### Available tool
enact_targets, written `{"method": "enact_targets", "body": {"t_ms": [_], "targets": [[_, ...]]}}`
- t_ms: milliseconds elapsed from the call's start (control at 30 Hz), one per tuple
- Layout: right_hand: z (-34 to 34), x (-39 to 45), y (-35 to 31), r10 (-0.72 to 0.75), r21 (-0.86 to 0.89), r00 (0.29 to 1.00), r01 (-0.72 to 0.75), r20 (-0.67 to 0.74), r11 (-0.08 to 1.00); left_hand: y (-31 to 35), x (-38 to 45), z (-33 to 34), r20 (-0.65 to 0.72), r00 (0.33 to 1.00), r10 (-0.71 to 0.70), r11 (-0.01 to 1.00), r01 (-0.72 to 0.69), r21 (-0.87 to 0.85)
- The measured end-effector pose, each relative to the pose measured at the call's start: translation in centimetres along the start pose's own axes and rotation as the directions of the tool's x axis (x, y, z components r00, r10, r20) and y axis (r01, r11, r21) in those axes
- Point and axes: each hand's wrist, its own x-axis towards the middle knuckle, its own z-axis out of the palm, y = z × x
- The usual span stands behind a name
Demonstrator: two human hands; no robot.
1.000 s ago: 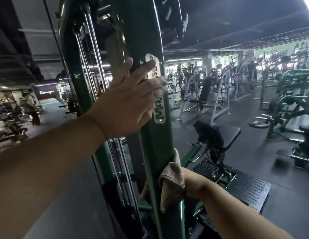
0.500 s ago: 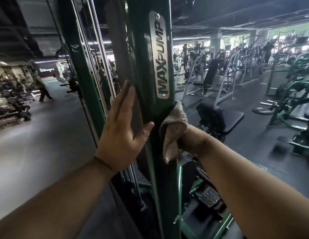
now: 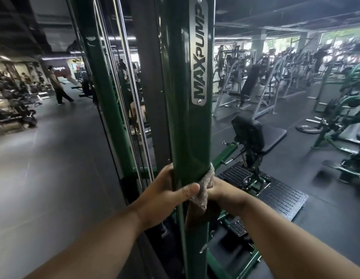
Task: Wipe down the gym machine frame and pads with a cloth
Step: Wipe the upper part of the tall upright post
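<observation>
The left hand [image 3: 165, 195] wraps bare around the green upright post [image 3: 188, 121], thumb across its front, steadying it. The right hand [image 3: 219, 191] grips from the post's other side, closed on a brownish cloth [image 3: 201, 200] bunched against the paint, its loose end hanging down. Both sit well below the MAXPUMP nameplate [image 3: 199, 57]. Judging by this, the frame wipe is partway: the cloth is low on the post, with its base below still to do. The black seat pad [image 3: 261, 135], right of the post, looks untouched, though dim light makes that uncertain.
</observation>
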Motion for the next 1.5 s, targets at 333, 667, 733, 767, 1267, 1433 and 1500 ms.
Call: {"method": "enact_targets", "body": {"t_ms": [333, 667, 733, 767, 1267, 1433, 1500], "targets": [[0.9, 1.3, -2.7, -0.250, -0.017, 0.962, 0.250, -0.110, 0.968, -4.1, 0.0, 0.1, -0.107, 0.994, 0.020, 0.998, -0.026, -0.057], [3.2, -1.7, 2.0, -0.158, 0.022, 0.949, 0.171, -0.273, 0.985, -6.6, -1.5, 0.5, -0.120, 0.993, 0.016, 0.998, -0.009, 0.054], [3.4, -2.0, 0.5, -0.195, 0.034, 0.938, 0.213, -0.288, 0.976, -5.7, -1.7, 0.4, -0.099, 0.995, 0.022, 0.999, -0.018, 0.037], [3.3, -2.0, -0.6, -0.228, 0.029, 0.928, 0.247, -0.296, 0.969, -5.5, -1.8, 0.3, -0.082, 0.997, -0.008, 1.000, 0.008, 0.005], [4.4, -1.4, 8.5, 0.261, 0.191, 0.842, -0.192, -0.471, 0.963, -9.8, -3.7, -2.1, -0.130, 0.930, -0.344, 0.939, 0.343, -0.036], [3.4, -2.6, 14.4, 0.342, 0.040, 0.752, -0.388, -0.564, 0.921, -12.2, -3.9, -1.4, -0.095, 0.883, -0.460, 0.884, 0.466, 0.043], [3.3, -2.8, 15.6, 0.261, -0.099, 0.758, -0.392, -0.598, 0.915, -12.8, -4.0, -0.8, -0.052, 0.889, -0.455, 0.888, 0.458, 0.040]]}}
